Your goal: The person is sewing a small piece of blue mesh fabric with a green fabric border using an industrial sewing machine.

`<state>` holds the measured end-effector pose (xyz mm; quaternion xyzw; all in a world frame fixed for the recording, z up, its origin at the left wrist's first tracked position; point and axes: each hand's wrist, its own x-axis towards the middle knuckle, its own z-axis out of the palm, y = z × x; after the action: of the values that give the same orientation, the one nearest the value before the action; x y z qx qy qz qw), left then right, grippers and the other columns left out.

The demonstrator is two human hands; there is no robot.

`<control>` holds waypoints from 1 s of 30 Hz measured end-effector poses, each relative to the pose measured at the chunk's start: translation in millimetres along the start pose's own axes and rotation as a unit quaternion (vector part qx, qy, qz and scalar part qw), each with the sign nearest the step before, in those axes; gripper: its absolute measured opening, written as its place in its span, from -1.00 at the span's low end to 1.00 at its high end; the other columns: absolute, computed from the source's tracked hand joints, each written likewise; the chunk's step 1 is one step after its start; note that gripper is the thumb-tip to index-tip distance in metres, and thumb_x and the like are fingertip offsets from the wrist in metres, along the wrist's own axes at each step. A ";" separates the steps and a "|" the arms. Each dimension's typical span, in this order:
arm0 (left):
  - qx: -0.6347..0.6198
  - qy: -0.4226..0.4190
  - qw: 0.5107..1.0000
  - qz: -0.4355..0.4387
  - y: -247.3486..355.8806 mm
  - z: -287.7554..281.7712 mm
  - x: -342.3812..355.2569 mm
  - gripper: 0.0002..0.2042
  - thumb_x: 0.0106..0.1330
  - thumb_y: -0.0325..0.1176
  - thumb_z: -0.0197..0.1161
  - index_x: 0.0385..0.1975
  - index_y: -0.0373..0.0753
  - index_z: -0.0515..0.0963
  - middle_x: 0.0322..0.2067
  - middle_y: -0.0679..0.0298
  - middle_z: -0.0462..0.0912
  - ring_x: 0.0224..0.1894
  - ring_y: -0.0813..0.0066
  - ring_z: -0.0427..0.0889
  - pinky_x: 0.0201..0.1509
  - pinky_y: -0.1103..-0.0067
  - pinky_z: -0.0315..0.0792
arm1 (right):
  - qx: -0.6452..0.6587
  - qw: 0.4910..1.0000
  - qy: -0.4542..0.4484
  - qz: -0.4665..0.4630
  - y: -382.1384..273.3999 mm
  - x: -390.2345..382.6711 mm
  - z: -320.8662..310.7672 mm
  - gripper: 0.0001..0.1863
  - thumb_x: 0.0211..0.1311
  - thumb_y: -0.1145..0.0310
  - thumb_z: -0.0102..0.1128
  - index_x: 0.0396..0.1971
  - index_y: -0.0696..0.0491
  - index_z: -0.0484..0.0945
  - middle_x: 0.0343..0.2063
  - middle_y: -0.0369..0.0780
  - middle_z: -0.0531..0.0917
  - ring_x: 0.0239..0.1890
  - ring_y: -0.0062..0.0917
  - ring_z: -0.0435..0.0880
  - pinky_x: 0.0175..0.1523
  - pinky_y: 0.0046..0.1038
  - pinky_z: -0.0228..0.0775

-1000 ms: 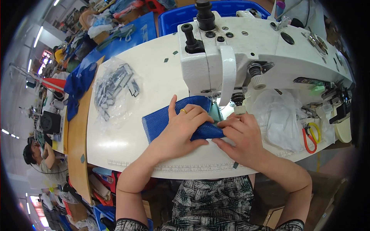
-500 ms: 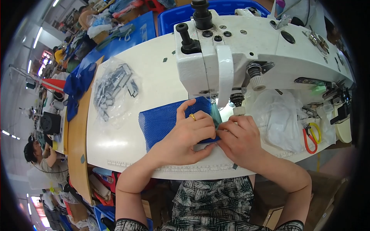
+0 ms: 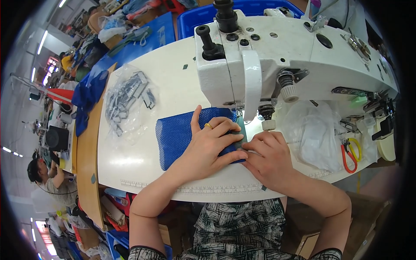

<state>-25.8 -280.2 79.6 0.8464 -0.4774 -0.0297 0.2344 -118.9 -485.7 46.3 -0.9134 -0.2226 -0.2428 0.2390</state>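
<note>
A piece of blue mesh fabric [image 3: 173,139] lies on the white sewing table, its right edge under the needle area of a white sewing machine [image 3: 268,56]. Along that edge runs a narrow green strip [image 3: 242,130]. My left hand [image 3: 208,145], a ring on one finger, rests on top of the mesh with fingers spread; the little finger points up, and thumb and forefinger reach the strip. At the near right corner of the fabric, my right hand [image 3: 269,158] is closed, pinching the strip and mesh edge. Its fingertips are partly hidden.
Left on the table is a clear plastic bag [image 3: 130,97] of grey pieces. Right of my hands are a white plastic bag [image 3: 318,143] and red-and-yellow-handled snips [image 3: 349,155]. A printed ruler [image 3: 208,190] follows the front edge. Another person [image 3: 54,175] sits far left.
My left hand has slid slightly left, its fingers straighter and its thumb now near the strip. More of the green strip shows between the hands. The right hand stays nearly in place.
</note>
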 end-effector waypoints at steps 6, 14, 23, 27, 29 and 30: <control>-0.009 0.003 1.000 0.001 1.5 0.2 -1.1 -0.57 0.34 0.00 0.43 0.01 -0.20 0.75 0.12 0.33 0.68 0.34 0.24 0.49 0.57 0.00 -0.25 | -0.008 0.999 0.025 -0.028 2.3 -3.3 4.6 -0.80 -0.02 0.34 0.45 -0.36 0.05 0.72 -0.25 -0.39 0.68 -0.13 -0.48 0.61 0.04 -0.30 0.41; -0.021 0.023 0.999 0.010 -7.7 6.6 0.7 -0.50 0.37 0.10 0.37 -0.01 -0.25 0.74 0.04 0.27 0.69 0.31 0.26 0.51 0.58 -0.18 -0.39 | -0.032 0.999 0.026 -0.028 4.0 -3.9 7.4 -0.79 0.00 0.31 0.43 -0.34 0.06 0.74 -0.13 -0.37 0.73 -0.09 -0.49 0.63 0.05 -0.31 0.41; 0.005 0.054 0.998 0.011 -11.8 2.8 6.0 -0.65 0.28 0.01 0.45 -0.23 -0.17 0.72 -0.19 0.30 0.65 0.11 0.27 0.56 0.54 -0.12 -0.21 | -0.031 1.000 0.002 -0.004 3.7 1.4 2.9 -0.72 0.06 0.28 0.45 -0.21 0.05 0.73 -0.01 -0.33 0.73 -0.02 -0.44 0.61 0.11 -0.27 0.39; 0.007 0.025 1.000 0.002 4.5 2.4 0.2 -0.74 0.19 -0.09 0.54 -0.31 -0.11 0.72 -0.37 0.37 0.64 -0.13 0.35 0.60 0.15 0.31 0.18 | -0.033 0.999 0.009 0.019 3.3 2.3 1.1 -0.68 0.03 0.27 0.48 -0.20 0.05 0.73 -0.01 -0.32 0.73 -0.01 -0.43 0.61 0.12 -0.28 0.38; -0.003 -0.002 1.000 0.005 7.6 2.8 -0.9 -0.76 0.17 -0.11 0.55 -0.37 -0.10 0.70 -0.41 0.40 0.64 -0.21 0.38 0.60 -0.01 0.38 0.22 | -0.025 0.999 0.012 0.029 2.8 2.9 -0.2 -0.69 0.03 0.28 0.46 -0.20 0.05 0.73 -0.03 -0.33 0.73 -0.01 -0.43 0.61 0.11 -0.29 0.39; -0.024 -0.007 1.000 0.009 5.7 1.7 -0.9 -0.77 0.17 -0.13 0.55 -0.37 -0.10 0.70 -0.42 0.40 0.65 -0.25 0.39 0.59 -0.09 0.41 0.21 | -0.017 0.999 0.014 0.036 2.7 2.8 -1.1 -0.70 0.03 0.30 0.44 -0.20 0.05 0.73 -0.04 -0.34 0.73 -0.01 -0.44 0.61 0.10 -0.30 0.39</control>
<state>-31.3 -282.5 80.3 0.8362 -0.4854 -0.0451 0.2513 -115.6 -487.6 47.8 -0.9213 -0.1817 -0.2508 0.2353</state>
